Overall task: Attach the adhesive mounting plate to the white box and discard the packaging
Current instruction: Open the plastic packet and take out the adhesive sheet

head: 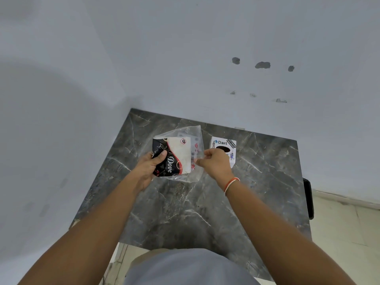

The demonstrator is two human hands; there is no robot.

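A clear plastic packaging bag [193,136] is held above the dark marble table [267,182]. Inside it shows a printed card, black and white with the word "Dove" [174,157]. My left hand [151,167] grips the card's left side through the bag, thumb on top. My right hand [213,163] pinches the bag's right edge. A white box [223,144] with stickers, one reading "Dart", lies on the table just behind my right hand, partly hidden by it. I cannot make out the mounting plate inside the bag.
The table stands in a corner between two pale walls; the right wall [263,64] has several dark holes. A dark object [308,198] hangs at the table's right edge. Pale tiled floor [339,233] lies to the right.
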